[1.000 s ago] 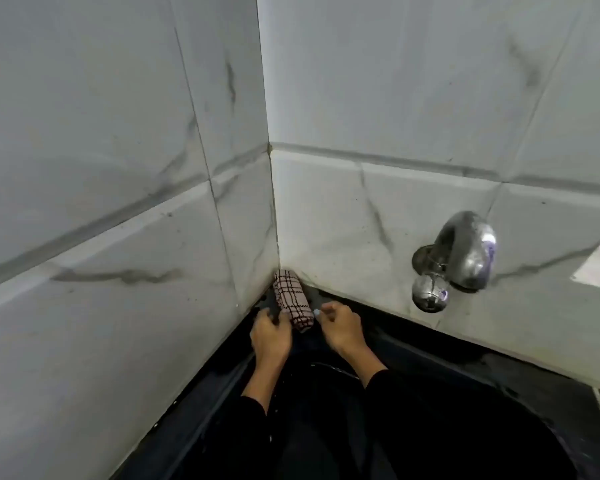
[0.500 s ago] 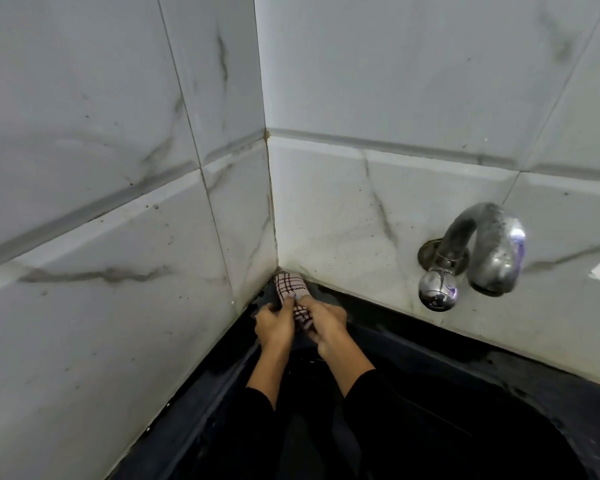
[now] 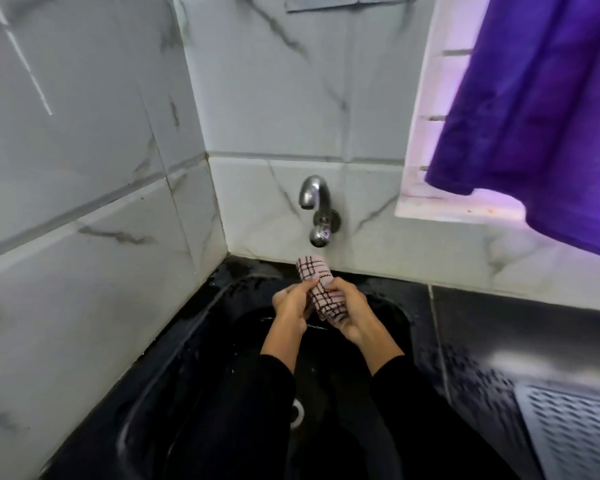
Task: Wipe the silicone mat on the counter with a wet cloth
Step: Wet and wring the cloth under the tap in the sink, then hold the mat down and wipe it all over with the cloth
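A rolled pink cloth with dark checks (image 3: 321, 287) is held over the black sink (image 3: 201, 341), just below the tap. My left hand (image 3: 291, 301) grips the roll from the left, thumb on top. From the right, my right hand (image 3: 349, 311) wraps round its lower end. A pale grey silicone mat with a raised grid (image 3: 579, 431) lies on the dark counter at the lower right, partly cut off by the frame.
A chrome tap (image 3: 316, 209) sticks out of the marble-tiled back wall above the cloth. A purple cloth (image 3: 541, 109) hangs over a window ledge at the upper right. The sink drain (image 3: 296, 414) shows between my dark sleeves.
The view has swung right and pulled back, bringing the window, purple cloth and mat into sight. The rolled cloth left the sink corner and is now lifted in both hands under the tap.
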`<move>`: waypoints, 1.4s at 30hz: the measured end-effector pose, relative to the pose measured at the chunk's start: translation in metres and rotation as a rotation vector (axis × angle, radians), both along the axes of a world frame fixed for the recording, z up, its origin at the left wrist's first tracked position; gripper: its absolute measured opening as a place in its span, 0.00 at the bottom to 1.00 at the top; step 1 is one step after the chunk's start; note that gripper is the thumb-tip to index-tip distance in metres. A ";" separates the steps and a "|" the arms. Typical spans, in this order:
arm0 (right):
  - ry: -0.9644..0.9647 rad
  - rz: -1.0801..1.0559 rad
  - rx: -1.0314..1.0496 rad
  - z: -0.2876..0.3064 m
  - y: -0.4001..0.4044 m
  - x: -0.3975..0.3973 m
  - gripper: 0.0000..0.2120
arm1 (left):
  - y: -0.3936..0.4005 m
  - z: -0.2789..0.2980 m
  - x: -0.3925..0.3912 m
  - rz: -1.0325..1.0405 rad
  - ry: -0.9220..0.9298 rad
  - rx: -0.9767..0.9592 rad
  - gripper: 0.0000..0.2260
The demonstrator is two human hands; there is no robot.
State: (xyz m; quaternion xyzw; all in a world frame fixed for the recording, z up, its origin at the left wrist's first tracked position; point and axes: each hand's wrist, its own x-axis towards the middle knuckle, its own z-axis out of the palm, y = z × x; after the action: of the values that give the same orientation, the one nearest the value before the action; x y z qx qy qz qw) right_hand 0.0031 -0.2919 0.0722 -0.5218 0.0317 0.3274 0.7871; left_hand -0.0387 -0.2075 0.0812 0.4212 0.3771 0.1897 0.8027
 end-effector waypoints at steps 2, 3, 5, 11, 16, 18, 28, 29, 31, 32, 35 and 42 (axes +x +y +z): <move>0.016 -0.007 0.033 -0.002 -0.035 -0.007 0.04 | -0.040 0.004 -0.005 -0.030 -0.028 -0.001 0.10; 0.022 -0.021 0.062 -0.003 -0.054 -0.011 0.03 | -0.061 0.005 -0.008 -0.041 -0.043 0.010 0.08; 0.019 -0.065 0.114 -0.005 -0.095 -0.021 0.02 | -0.104 0.002 -0.016 -0.045 -0.059 0.037 0.06; 0.023 -0.190 0.156 -0.016 -0.214 -0.058 0.12 | -0.219 -0.023 -0.036 -0.114 -0.033 0.103 0.06; 0.083 -0.245 0.197 -0.031 -0.306 -0.089 0.14 | -0.301 -0.050 -0.055 -0.267 0.038 0.182 0.03; 0.112 -0.286 0.180 -0.039 -0.337 -0.098 0.17 | -0.324 -0.058 -0.065 -0.362 0.082 0.267 0.06; -0.437 -0.511 -0.732 -0.043 -0.404 -0.132 0.22 | -0.354 -0.111 -0.120 -0.725 0.347 1.438 0.23; -0.603 -0.481 -0.948 -0.046 -0.402 -0.138 0.23 | -0.353 -0.116 -0.122 -0.784 0.348 1.532 0.24; -0.786 -0.283 -1.209 -0.056 -0.392 -0.153 0.28 | -0.353 -0.119 -0.125 -0.864 0.343 1.658 0.24; -0.799 -0.174 -1.295 -0.064 -0.384 -0.163 0.28 | -0.352 -0.120 -0.127 -0.894 0.339 1.700 0.24; -0.904 -0.131 -1.505 -0.083 -0.359 -0.190 0.24 | -0.346 -0.127 -0.127 -0.933 0.335 1.773 0.24; -0.840 -0.066 -1.482 -0.105 -0.359 -0.193 0.27 | -0.347 -0.135 -0.127 -0.892 0.307 1.803 0.23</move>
State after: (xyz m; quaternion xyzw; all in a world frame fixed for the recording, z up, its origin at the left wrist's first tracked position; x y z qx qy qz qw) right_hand -0.1895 -0.6511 -0.0326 -0.9790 -0.0417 -0.0219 0.1981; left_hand -0.1657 -0.5549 -0.0538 0.9915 0.0014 0.0306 0.1268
